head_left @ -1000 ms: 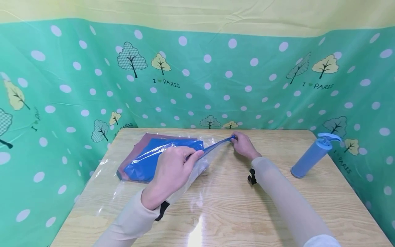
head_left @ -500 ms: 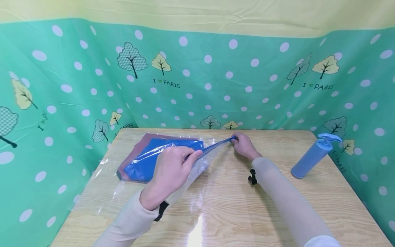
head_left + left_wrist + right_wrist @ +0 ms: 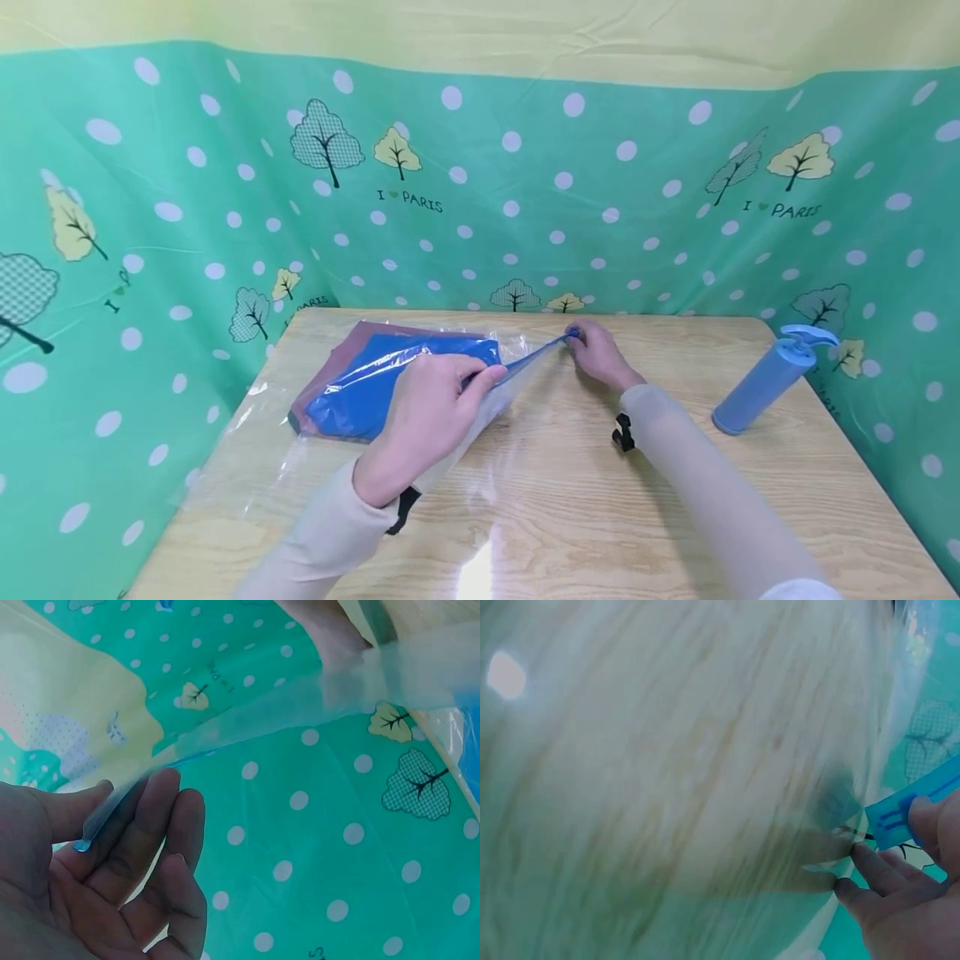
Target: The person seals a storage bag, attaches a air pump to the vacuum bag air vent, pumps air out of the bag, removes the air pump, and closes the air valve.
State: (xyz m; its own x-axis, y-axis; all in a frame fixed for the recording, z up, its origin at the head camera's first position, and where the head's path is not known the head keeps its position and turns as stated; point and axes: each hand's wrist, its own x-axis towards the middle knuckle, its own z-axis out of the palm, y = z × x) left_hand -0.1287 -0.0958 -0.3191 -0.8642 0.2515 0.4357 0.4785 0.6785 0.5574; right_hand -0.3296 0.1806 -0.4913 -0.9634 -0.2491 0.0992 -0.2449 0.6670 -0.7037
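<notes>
A clear plastic storage bag (image 3: 281,467) lies on the left of the table, with a folded blue cloth (image 3: 360,392) and a folded mauve cloth (image 3: 341,358) inside. Its blue zip edge (image 3: 536,354) is stretched taut and lifted between both hands. My left hand (image 3: 431,408) pinches the near part of that edge between thumb and fingers; the left wrist view shows the film (image 3: 120,802) passing between them. At the far end, my right hand (image 3: 597,352) pinches the edge's corner. In the right wrist view the thumb presses a small blue piece (image 3: 907,817) on the strip.
A blue hand pump (image 3: 765,383) with a T-shaped handle stands, leaning in view, at the right of the wooden table (image 3: 600,517). Behind the table hangs a green dotted curtain (image 3: 420,275) with printed trees.
The head view has shifted slightly, so everything sits a little further right. Both hands keep their hold on the zip edge with hardly any movement.
</notes>
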